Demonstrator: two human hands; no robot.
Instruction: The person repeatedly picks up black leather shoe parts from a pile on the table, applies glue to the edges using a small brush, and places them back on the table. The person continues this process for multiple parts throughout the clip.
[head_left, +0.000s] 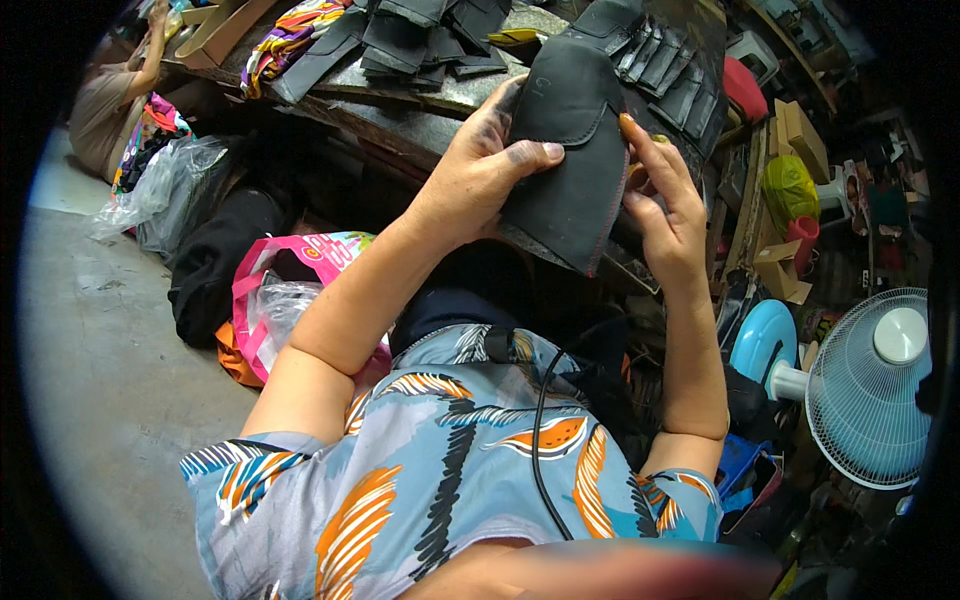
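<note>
A long black leather piece (pixel 560 190) is held up in front of me, over the bench's near edge. A rounded flap-like layer lies across its upper part, and reddish stitching follows its right edge. My left hand (pixel 490 150) is closed round its left side, thumb pressed flat on the front, the other fingers behind. Dark stains mark that thumb and the skin near it. With curled fingers, my right hand (pixel 665 195) grips at the right edge, its index fingertip against the stitched border. Whether anything small sits between those fingers is hidden.
Stacked black leather pieces (pixel 420 40) and a row of dark folded pieces (pixel 665 65) cover parts of the workbench (pixel 390 125). A blue and white fan (pixel 868 390) stands at right. Bags, including a pink one (pixel 255 290), lie at left. Another person (pixel 110 110) is at far left.
</note>
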